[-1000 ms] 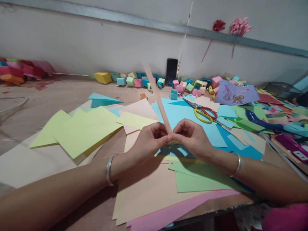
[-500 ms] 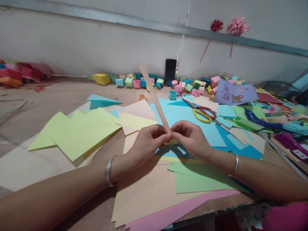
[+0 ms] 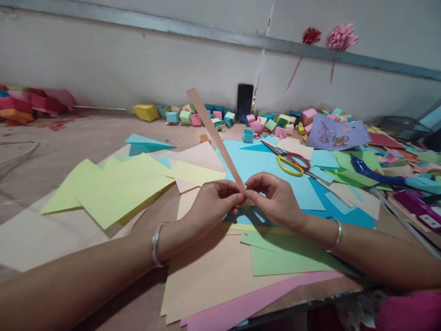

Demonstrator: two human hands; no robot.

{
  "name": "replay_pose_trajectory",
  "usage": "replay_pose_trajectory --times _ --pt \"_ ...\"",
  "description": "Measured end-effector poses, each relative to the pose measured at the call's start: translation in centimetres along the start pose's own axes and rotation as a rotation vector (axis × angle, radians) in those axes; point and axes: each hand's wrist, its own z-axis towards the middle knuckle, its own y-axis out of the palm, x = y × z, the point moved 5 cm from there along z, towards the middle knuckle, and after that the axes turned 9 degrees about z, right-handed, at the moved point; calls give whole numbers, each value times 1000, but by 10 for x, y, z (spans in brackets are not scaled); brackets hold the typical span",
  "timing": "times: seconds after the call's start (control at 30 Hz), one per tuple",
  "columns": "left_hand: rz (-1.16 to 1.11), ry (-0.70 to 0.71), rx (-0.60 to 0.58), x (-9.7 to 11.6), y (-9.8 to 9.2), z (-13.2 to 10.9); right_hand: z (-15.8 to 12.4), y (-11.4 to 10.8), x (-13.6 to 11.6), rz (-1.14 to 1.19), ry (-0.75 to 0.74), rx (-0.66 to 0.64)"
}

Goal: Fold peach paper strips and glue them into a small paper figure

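A long peach paper strip [image 3: 215, 135] slants up and to the left from between my fingers. My left hand [image 3: 212, 204] pinches its lower end between thumb and forefinger. Right beside it, my right hand [image 3: 274, 197] closes on the same end, its fingertips meeting those of the left. What the strip's end looks like inside the fingers is mostly hidden. Beneath both hands lie overlapping sheets, among them light blue paper [image 3: 265, 161], peach paper [image 3: 213, 276] and green paper [image 3: 285, 255].
Scissors [image 3: 289, 163] with red and yellow handles lie beyond my right hand. Yellow-green sheets [image 3: 113, 188] spread at left. Small folded paper boxes [image 3: 186, 117] line the wall near an upright phone [image 3: 245, 102]. A dark blue-handled tool [image 3: 372, 174] and purple object [image 3: 416, 207] lie at right.
The strip's free upper end has swung a little to the left and now looks sharp instead of blurred. Both hands stay almost where they were, still pinching its lower end.
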Motion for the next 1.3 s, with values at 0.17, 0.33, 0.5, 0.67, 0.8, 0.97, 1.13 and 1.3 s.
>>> replay_pose_trajectory --times 0.17,0.33,0.5,0.67,0.8,0.97,1.13,1.3 --pt "-20 -29 -42 -2 2 -1 1 -1 -1 -12 -9 7" --pt "-6 -48 -36 -4 2 -1 0 -1 -2 4 14 7" --pt "7 -14 -35 -2 0 -1 0 2 -2 54 46 -1" --pt "-21 50 -58 0 2 -1 0 5 2 172 98 -20" --pt "-13 51 -60 -1 2 -1 0 5 1 157 117 -14" --pt "16 33 -47 -1 2 -1 0 3 2 153 175 -26" --pt "20 63 24 2 1 -3 1 3 1 157 141 -37" --pt "-17 103 129 3 -4 -3 0 4 0 90 71 -28"
